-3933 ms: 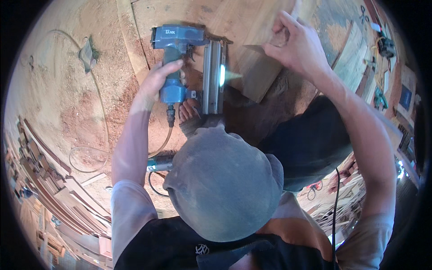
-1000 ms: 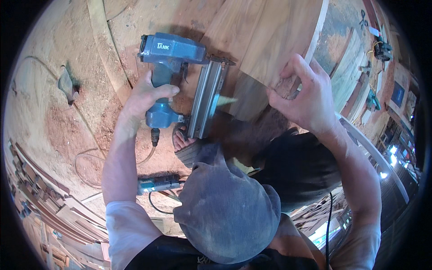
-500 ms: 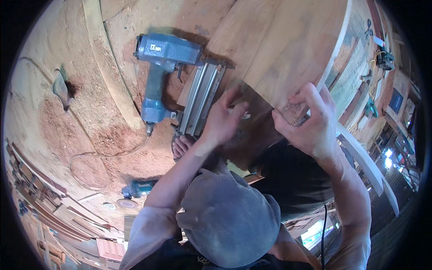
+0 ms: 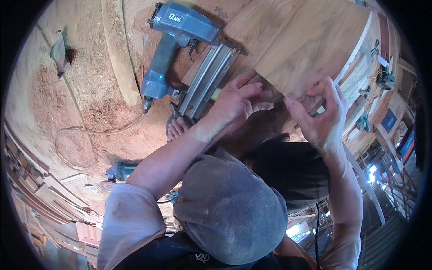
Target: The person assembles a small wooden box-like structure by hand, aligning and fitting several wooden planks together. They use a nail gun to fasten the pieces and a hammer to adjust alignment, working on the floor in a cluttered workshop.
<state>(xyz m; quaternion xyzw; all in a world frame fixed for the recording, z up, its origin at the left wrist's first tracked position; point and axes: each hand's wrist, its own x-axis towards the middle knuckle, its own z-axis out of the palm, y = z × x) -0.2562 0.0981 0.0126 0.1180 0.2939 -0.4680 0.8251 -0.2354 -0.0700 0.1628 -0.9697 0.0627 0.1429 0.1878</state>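
Note:
A flat brown wooden panel (image 4: 310, 45) lies at the upper right, its near edge slanting down toward my hands. My right hand (image 4: 321, 108) pinches the panel's near right corner, thumb below and fingers bent over it. Beside the near left end of that edge is my left hand (image 4: 238, 99), with its fingers loosely bent and apart, the thumb pointing right. I see nothing held in it. To its upper left rests a blue nail gun (image 4: 184, 24) with a long silver magazine (image 4: 207, 78) running down toward my left wrist.
An air hose (image 4: 108, 132) curls away from the nail gun. A teal angle grinder (image 4: 123, 171) lies near my left forearm. Toes (image 4: 180, 128) show below the magazine. Wood strips (image 4: 40, 180) are piled at left. A grey cap (image 4: 229, 207) covers the lower middle.
The whole view has shifted, so the nail gun sits higher. My left hand has turned, its fingers now pointing right beside the panel's edge. The right hand keeps its pinch.

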